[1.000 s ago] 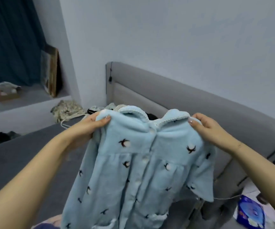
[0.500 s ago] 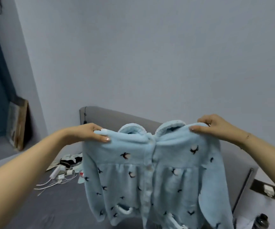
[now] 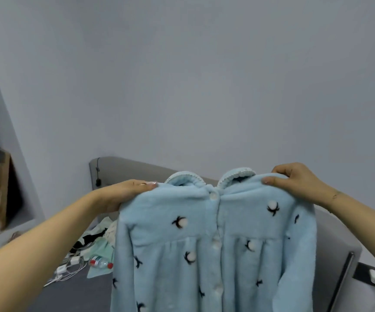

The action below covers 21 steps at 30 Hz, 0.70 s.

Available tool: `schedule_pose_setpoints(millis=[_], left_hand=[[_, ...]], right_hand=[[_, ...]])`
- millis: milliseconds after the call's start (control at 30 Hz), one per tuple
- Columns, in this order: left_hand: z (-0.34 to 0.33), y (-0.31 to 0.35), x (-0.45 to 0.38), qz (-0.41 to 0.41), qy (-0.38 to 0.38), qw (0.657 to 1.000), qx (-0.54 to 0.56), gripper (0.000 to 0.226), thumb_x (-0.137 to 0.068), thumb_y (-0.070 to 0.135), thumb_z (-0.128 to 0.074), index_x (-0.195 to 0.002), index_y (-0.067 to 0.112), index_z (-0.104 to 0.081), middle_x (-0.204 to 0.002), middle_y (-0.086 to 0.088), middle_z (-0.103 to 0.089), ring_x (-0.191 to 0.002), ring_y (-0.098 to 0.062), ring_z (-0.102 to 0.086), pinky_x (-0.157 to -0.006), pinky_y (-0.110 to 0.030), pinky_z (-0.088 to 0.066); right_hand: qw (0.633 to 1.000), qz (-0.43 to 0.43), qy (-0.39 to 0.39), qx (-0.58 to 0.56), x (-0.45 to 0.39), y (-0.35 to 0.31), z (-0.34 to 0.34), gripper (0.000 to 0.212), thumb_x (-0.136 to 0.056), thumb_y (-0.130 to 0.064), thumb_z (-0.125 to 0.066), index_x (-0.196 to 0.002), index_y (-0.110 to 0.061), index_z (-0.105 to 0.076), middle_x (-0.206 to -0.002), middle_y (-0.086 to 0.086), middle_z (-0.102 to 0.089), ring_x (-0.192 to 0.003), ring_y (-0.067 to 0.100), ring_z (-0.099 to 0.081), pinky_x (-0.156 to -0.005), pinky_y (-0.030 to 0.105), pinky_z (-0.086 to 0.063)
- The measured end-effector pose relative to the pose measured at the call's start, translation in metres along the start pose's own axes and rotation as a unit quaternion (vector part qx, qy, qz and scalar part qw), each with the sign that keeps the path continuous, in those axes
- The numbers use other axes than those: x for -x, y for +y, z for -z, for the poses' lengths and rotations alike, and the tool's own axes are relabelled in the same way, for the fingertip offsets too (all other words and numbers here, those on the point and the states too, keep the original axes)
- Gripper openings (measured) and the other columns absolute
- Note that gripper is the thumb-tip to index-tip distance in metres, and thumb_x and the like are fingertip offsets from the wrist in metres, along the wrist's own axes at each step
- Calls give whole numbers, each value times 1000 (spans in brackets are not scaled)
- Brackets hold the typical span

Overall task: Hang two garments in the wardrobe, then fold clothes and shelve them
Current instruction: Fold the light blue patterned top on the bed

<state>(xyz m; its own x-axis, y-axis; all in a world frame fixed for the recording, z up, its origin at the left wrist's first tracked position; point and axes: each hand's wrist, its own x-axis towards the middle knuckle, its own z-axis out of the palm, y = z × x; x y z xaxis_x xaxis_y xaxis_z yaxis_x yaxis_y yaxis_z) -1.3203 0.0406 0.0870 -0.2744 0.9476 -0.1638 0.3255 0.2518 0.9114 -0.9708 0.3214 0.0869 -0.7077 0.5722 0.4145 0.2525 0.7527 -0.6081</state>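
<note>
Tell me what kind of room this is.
Most likely a bedroom: a grey padded headboard stands against the wall, clothes lie strewn on the bed, and both hands hold up a blue fleece garment.

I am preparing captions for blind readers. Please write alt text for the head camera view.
Two hands hold up a light blue fleece top by its shoulders, left hand and right hand gripping it, before a grey headboard and a plain wall.
</note>
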Motion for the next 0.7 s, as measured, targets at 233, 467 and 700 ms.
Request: schedule_pose_setpoints(millis=[233, 467, 700], left_hand=[[5, 26, -79, -57, 242, 965, -87, 32, -98, 28, -56, -101, -2, -67, -92, -9, -65, -86, -20, -57, -72, -30, -44], [22, 52, -92, -115, 304, 944, -51, 28, -99, 23, -55, -94, -4, -64, -85, -9, -57, -83, -18, -48, -71, -29, -38], [40, -4, -31, -88, 306, 948, -26, 23, -99, 32, -54, -92, 19, -72, -81, 8, -64, -73, -5, -53, -59, -15, -43]], right_hand=[[992, -1, 99, 80, -49, 28, -8, 27, -86, -49, -64, -72, -27, -65, -70, -9, -66, -72, 15, -61, -67, 37, -47], [987, 17, 139, 75, -64, 11, 6, 34, -86, -54, -63, -66, -27, -61, -65, -9, -63, -68, 12, -58, -64, 35, -46], [994, 54, 94, 20, -3, -34, -53, 32, -89, -47, -61, -68, -25, -65, -63, -7, -61, -60, 8, -54, -60, 26, -41]])
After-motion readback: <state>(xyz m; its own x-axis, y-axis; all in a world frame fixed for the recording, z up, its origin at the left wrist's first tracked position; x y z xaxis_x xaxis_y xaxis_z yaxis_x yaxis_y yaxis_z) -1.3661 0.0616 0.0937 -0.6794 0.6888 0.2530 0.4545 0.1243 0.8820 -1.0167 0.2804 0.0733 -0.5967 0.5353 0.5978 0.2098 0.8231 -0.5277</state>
